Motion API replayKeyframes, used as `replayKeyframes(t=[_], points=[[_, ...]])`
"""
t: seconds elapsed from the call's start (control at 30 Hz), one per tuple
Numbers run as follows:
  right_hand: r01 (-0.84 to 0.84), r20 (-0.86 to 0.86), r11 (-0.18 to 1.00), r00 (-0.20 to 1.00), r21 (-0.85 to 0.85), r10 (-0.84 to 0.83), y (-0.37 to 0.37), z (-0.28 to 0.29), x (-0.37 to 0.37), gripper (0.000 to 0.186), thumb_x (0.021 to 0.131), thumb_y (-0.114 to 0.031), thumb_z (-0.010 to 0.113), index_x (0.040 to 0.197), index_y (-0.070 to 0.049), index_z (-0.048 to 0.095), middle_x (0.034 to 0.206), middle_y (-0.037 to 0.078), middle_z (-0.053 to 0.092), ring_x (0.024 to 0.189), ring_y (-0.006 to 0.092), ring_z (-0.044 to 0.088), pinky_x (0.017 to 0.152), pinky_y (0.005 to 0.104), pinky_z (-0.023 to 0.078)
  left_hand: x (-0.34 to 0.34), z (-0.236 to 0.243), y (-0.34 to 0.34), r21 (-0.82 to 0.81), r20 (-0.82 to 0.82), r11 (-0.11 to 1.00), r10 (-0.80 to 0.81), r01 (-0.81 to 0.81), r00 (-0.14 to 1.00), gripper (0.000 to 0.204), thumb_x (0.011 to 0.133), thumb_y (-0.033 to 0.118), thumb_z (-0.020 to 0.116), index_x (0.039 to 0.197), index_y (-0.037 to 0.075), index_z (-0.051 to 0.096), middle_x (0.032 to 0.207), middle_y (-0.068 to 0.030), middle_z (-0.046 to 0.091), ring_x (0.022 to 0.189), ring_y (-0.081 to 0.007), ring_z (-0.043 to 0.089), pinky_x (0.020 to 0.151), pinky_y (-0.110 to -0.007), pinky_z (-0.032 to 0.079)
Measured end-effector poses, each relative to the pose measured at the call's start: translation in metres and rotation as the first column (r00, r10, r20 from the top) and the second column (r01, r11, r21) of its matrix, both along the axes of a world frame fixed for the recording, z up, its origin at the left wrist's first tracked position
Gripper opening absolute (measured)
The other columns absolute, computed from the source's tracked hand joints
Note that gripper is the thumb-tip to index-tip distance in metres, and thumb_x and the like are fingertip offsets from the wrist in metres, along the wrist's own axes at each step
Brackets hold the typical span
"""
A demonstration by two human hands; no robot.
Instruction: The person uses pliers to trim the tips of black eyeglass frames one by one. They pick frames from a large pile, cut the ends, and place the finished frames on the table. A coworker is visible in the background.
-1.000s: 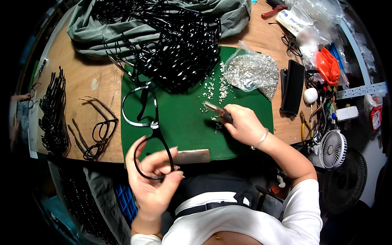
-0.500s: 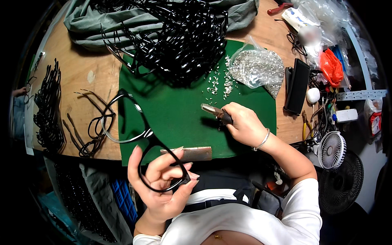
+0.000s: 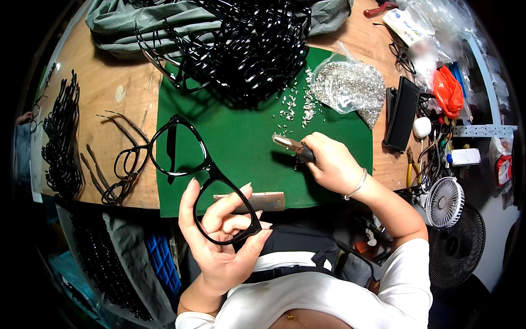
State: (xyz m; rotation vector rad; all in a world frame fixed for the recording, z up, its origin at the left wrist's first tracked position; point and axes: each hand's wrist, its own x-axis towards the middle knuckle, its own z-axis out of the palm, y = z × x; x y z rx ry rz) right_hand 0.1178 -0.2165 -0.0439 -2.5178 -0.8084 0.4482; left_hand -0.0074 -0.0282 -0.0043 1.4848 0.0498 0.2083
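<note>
My left hand (image 3: pixel 224 257) grips a black glasses frame (image 3: pixel 209 166) by its lower rim, with the other lens opening extending up over the green mat (image 3: pixel 235 142). My right hand (image 3: pixel 334 164) is closed around dark-handled pliers (image 3: pixel 291 143), their metal jaws pointing left above the mat. Small silvery pieces (image 3: pixel 290 107) lie scattered beyond the pliers, beside a clear plastic bag (image 3: pixel 345 88) full of more. A textured metal strip (image 3: pixel 271 201) lies at the mat's front edge, partly behind my left hand.
A heap of glossy black frames (image 3: pixel 241 55) covers the back of the mat. More frames (image 3: pixel 60 137) lie left on the wooden table (image 3: pixel 109 82). On the right are a black case (image 3: pixel 401 112), tools, red plastic bag (image 3: pixel 446 90) and white fan (image 3: pixel 444 200). Another person's hand (image 3: pixel 24 118) shows far left.
My left hand has shifted slightly right, and the frame's far end has swung left, now leaning leftward over the mat. My right hand with the pliers has moved slightly right and up.
</note>
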Motion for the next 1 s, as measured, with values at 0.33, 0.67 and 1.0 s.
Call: replayKeyframes(t=[0.33,0.67,1.0], points=[[-0.019,0.163,0.997,0.986,-0.071,0.030,0.015,-0.004,-0.005,0.019,0.069,-0.006,0.059,0.083,0.000,0.048,0.074,0.015,0.049,0.072,0.0317,0.052,0.064,0.0379,0.043,0.006,0.002,-0.011,0.033,0.025,0.999,-0.041,0.040,0.999,0.091,0.067,-0.011,0.062,0.130,0.004,-0.002,0.114,-0.0246,0.045,0.082,-0.0169,0.059,0.075,-0.025,0.047],[0.267,-0.398,0.769,0.917,0.581,-0.018,0.030,0.062,-0.046,0.014,0.074,-0.006,0.062,0.082,0.001,0.052,0.071,0.009,0.054,0.063,0.0170,0.054,0.058,0.0260,0.044,0.013,-0.003,-0.029,0.114,0.076,0.991,0.058,-0.067,0.995,0.087,0.068,-0.012,0.058,0.131,0.005,0.000,0.120,-0.0218,0.041,0.085,-0.0151,0.052,0.078,-0.026,0.045],[0.577,-0.894,0.728,0.433,0.371,0.114,0.029,0.069,-0.041,0.020,0.082,-0.021,0.059,0.086,-0.004,0.050,0.074,-0.004,0.049,0.066,0.0029,0.043,0.059,0.0173,0.036,0.011,-0.003,-0.022,0.156,0.081,0.988,-0.026,0.013,0.996,0.085,0.070,-0.011,0.057,0.131,0.006,0.000,0.119,-0.0196,0.043,0.095,-0.0162,0.050,0.085,-0.029,0.043]])
